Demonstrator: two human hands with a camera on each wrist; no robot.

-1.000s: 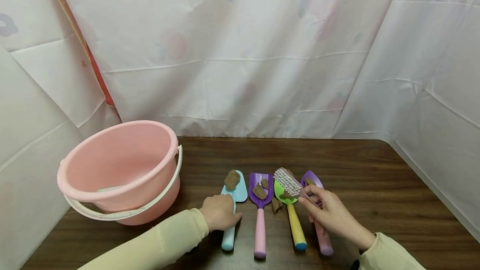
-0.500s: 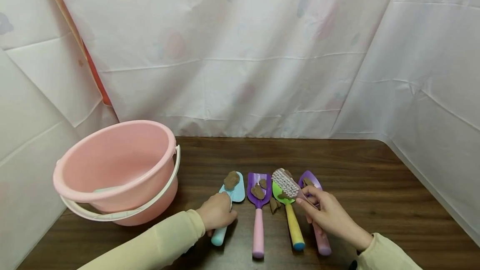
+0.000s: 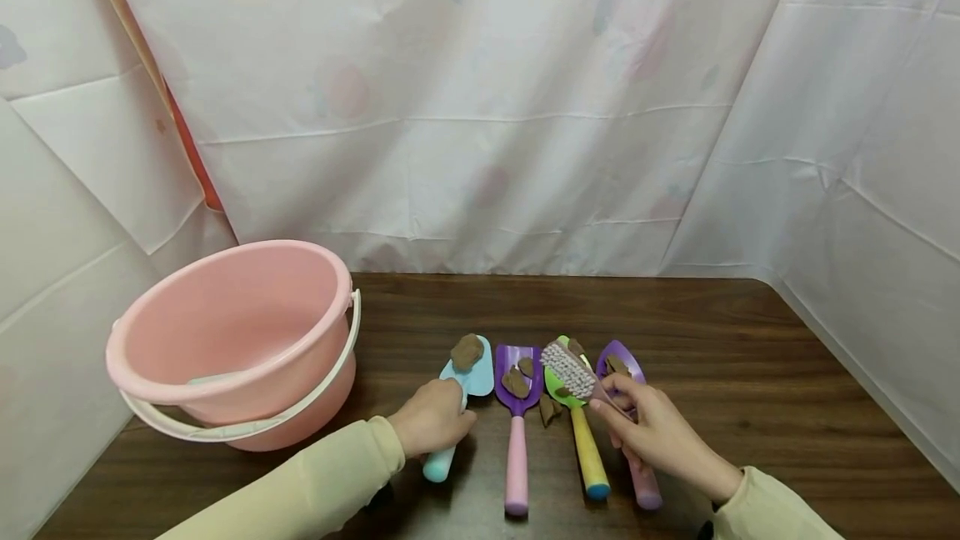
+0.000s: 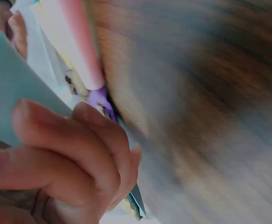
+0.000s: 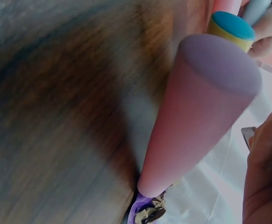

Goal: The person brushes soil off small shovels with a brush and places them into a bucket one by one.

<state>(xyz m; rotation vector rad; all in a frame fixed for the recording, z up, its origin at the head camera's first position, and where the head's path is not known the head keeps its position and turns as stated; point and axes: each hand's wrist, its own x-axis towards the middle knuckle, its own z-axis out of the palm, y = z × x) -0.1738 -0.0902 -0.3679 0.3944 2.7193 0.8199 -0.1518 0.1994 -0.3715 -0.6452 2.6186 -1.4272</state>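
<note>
My left hand grips the handle of a light blue toy shovel, whose blade bears a brown clump. Curled fingers lie around that handle in the left wrist view. My right hand holds a scrub brush, bristles showing, above a green shovel with a yellow handle. Under the right hand lies a purple shovel with a pinkish handle, partly hidden in the head view. Between the hands rests another purple shovel with a pink handle, bearing brown pieces.
A large pink bucket with a white bail handle stands at the left; something pale lies inside. A loose brown piece sits on the dark wooden table. White curtains hang behind and at the sides.
My left hand has closed around the light blue shovel's handle and shifted it; the handle end has swung left and the shovel now slants. The right hand with the brush stays nearly still.
</note>
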